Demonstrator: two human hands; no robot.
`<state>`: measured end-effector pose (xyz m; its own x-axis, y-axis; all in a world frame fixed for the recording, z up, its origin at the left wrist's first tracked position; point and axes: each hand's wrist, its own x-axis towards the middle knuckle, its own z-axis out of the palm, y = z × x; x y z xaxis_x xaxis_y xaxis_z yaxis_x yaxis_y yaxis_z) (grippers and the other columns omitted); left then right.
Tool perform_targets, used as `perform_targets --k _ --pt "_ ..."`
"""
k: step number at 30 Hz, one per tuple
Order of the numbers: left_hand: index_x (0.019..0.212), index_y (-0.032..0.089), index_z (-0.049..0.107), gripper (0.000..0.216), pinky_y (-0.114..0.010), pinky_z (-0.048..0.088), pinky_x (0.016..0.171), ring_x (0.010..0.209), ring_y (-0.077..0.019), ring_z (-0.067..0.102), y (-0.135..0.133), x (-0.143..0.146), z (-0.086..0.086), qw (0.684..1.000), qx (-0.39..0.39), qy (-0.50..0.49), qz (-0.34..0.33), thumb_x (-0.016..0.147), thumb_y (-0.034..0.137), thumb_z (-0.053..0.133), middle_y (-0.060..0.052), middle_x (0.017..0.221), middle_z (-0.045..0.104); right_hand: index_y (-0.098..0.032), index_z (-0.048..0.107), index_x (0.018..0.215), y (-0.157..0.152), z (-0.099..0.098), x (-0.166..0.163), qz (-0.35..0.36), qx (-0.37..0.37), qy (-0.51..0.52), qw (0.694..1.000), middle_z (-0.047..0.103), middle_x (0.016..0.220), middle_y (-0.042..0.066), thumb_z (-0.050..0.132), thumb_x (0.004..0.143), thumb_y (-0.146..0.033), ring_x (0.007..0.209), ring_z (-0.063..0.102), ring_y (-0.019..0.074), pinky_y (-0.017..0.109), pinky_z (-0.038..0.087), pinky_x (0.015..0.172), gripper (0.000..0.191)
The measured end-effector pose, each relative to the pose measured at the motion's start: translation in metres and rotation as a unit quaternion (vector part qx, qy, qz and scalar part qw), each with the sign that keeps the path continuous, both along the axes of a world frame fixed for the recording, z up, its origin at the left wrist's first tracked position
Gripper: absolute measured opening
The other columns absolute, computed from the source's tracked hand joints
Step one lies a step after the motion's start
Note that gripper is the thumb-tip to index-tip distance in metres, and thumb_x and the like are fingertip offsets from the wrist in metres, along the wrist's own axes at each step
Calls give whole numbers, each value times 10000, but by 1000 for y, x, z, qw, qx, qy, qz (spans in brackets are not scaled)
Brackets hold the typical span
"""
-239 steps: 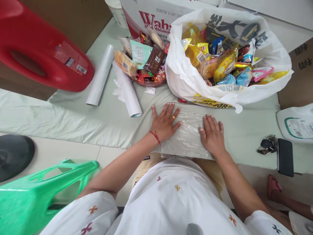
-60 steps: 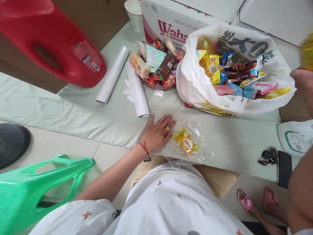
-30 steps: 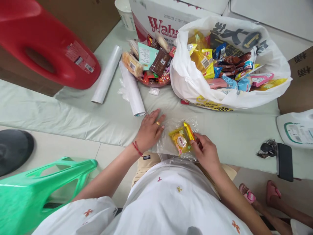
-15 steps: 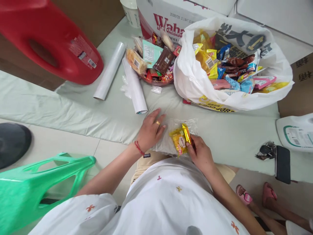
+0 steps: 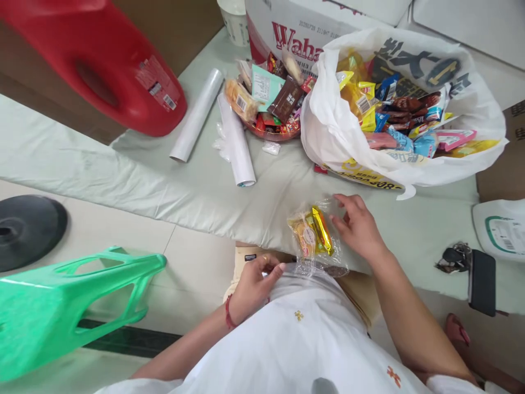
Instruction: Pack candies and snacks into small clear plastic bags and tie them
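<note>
Two gold-wrapped snacks, a flat round one (image 5: 305,234) and a narrow bar (image 5: 322,230), lie side by side under clear plastic film at the table's front edge. The clear plastic bag (image 5: 338,257) spreads around them and hangs over the edge toward my lap. My right hand (image 5: 359,225) is just right of the bag, fingers apart, with nothing gripped. Lower left, my left hand (image 5: 258,282) rests against the shirt front with its fingers curled and thumb near the forefinger. Whether anything is between them is hidden.
Behind are two white rolls (image 5: 197,116) (image 5: 238,148), a snack bowl (image 5: 270,134) and a white bag (image 5: 328,128) of snacks. A red jug (image 5: 151,104) stands left. Keys (image 5: 455,257) and a phone (image 5: 482,282) lie right. A green stool (image 5: 82,290) is on the floor.
My left hand has moved from the bag down to the shirt front. My right hand has let go of the snacks and shifted up and right. Film now covers the snacks.
</note>
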<state>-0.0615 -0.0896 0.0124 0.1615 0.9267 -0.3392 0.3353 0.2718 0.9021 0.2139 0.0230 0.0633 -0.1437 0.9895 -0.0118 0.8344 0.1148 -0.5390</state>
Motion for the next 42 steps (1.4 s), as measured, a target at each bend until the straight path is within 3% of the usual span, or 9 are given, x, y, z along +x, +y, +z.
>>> perform_targets --k 7,12,16,21,25,29,32,36,42 --pt "1053 203 683 225 -379 532 940 1063 -224 660 86 -6 32 952 286 66 -87 985 229 470 -118 1078 718 -240 707 1054 -36 21 -30 87 17 20 996 695 898 54 480 1046 -363 810 671 200 318 515 713 258" --pt "1258 243 687 519 -392 438 1066 1251 -229 580 177 10 24 866 334 74 -363 874 59 391 -81 1342 682 -282 690 1225 -97 -11 -50 245 10 -82 966 689 1041 67 639 985 -353 845 639 213 302 460 629 255" --pt "1295 249 675 616 -428 384 975 1127 -272 595 199 19 16 789 343 119 -496 742 22 522 -67 1130 768 -220 712 978 -113 -29 -30 261 37 -137 955 665 920 54 578 970 -116 832 575 209 308 439 631 170" --pt "1155 250 709 557 -450 356 992 1135 -267 578 183 -5 5 795 367 121 -468 698 -5 516 -49 1058 756 -212 691 1035 -118 -27 2 216 48 -83 972 682 952 57 525 973 -62 833 536 203 314 485 667 232" --pt "835 214 683 289 -436 404 984 1111 -246 582 160 -27 -4 855 379 121 -332 782 12 484 -47 1020 729 -225 676 1066 -115 -18 9 197 36 -24 979 681 1010 70 510 939 -30 855 547 201 307 497 669 286" --pt "974 200 700 272 -405 471 933 1050 -227 583 145 -23 -3 906 341 125 -216 939 109 446 -84 1061 699 -215 663 1073 -107 -8 9 208 55 35 976 645 982 67 529 879 -14 832 552 192 314 486 666 310" --pt "1133 185 719 287 -460 460 942 1065 -267 571 146 -4 1 904 314 185 -222 1008 273 476 -119 1148 685 -224 662 1092 -95 -4 7 157 76 78 982 614 993 61 532 906 -30 845 574 179 306 491 675 298" --pt "921 186 749 245 -467 437 874 1050 -299 552 155 19 3 884 282 232 -294 979 307 544 -122 1107 687 -232 622 1314 -72 -10 2 60 97 19 993 633 1139 104 585 974 -158 1009 569 247 410 530 862 350" --pt "934 174 657 283 -412 440 826 910 -258 589 161 22 6 892 260 208 -305 1026 251 400 -110 963 695 -203 696 1263 -48 -34 2 72 66 -65 993 685 1154 117 596 1007 -264 1044 548 279 445 509 893 282"
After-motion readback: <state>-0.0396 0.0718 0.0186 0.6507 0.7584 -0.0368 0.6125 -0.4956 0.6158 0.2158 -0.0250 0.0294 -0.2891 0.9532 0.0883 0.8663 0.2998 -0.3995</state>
